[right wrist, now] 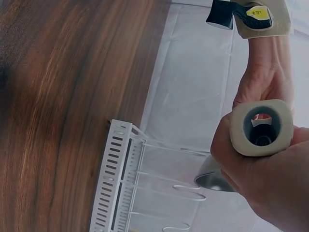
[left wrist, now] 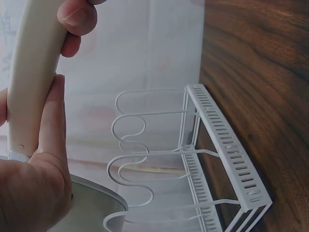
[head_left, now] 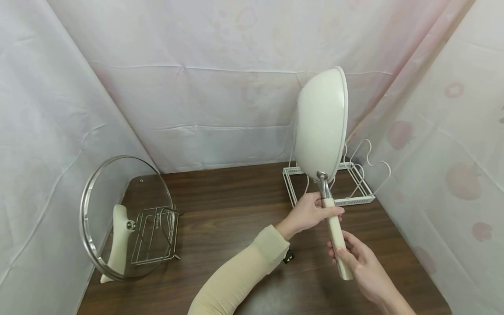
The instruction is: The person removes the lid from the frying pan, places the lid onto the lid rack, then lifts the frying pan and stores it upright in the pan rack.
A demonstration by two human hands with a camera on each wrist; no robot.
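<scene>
In the head view, a cream-white pan (head_left: 320, 124) with a smooth, rounded body is held up on its edge, directly above the white wire rack (head_left: 354, 192). Its handle (head_left: 336, 236) is a long cream cylinder joined to the pan by a shiny metal neck. The left hand (head_left: 311, 212), coming out of a beige sleeve (head_left: 240, 275), has its fingers curled around the top of the handle, just under the metal neck. The right hand (head_left: 360, 260) grips the lower end of the handle, nearer to the person than the rack. The rack stands at the back right of the dark wooden table (head_left: 232, 205), with wavy wire dividers on a perforated frame. Far to the left of the rack, a round glass lid (head_left: 126, 216) with a steel rim and a cream knob leans upright in a small metal wire holder (head_left: 155, 236).

In the left wrist view, the left hand (left wrist: 36, 179) is wrapped around the smooth cream handle (left wrist: 31, 82), and the rack (left wrist: 212, 159) with its slotted bars lies just behind it.

In the right wrist view, the right hand (right wrist: 256, 179) closes around the hollow end of the handle (right wrist: 260, 128), beside the rack (right wrist: 125, 183). Above, on the left wrist, a black device carries a small yellow label (right wrist: 256, 12); its writing is too small to read.
</scene>
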